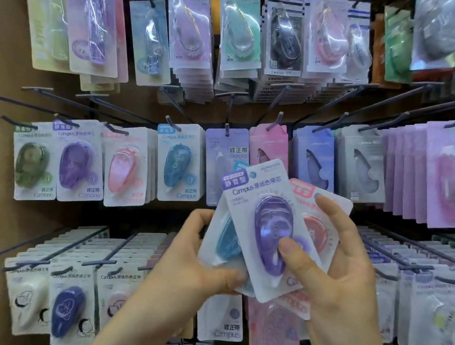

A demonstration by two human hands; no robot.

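1 purple pk (270,226), 1 blue (228,241), 1 red (317,232), 2 hands (204,261) (351,273)

Two hands, three packs held, eleven more fronting the hooks around them.

The left hand (196,257) and right hand (350,279) hold three correction-tape packs between them: one teal pack (226,241), one purple pack (271,229) and one red pack (317,231). Up and left of the left hand, four fronts: one green hanging pack (32,162), one violet hanging pack (76,165), one pink hanging pack (123,171) and one blue hanging pack (177,163). Just above the hands, four more: one lavender card (223,149), one rose card (267,145), one slate-blue card (312,160) and one grey card (364,172). Down and left of the left hand, three: one white pack (24,299), one navy pack (67,313) and one pale pink pack (116,296). How many packs hang behind each front cannot be counted.
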